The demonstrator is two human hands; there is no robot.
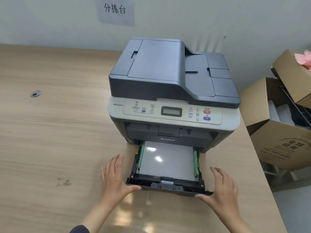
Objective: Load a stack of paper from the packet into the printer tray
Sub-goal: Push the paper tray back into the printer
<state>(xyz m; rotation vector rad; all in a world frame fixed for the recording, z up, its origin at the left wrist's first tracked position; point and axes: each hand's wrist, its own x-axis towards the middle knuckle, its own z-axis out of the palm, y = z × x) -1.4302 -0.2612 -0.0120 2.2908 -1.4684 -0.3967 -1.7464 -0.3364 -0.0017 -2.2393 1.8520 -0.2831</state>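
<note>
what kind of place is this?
Probably an office or back-room work area: a printer on a wood-grain desk, a paper sign on the wall, and open cardboard boxes beside the desk.

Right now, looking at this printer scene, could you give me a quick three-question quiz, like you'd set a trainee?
1. True or false: the printer tray is pulled out of the Lenovo printer.
2. Multiple choice: where do the left hand and right hand sit? A) on the control panel B) at the tray's two front corners C) inside the cardboard box
3. Fill in: the paper guides along the tray's sides are coloured ____.

Key: 1 true; 2 B; 3 green.
</note>
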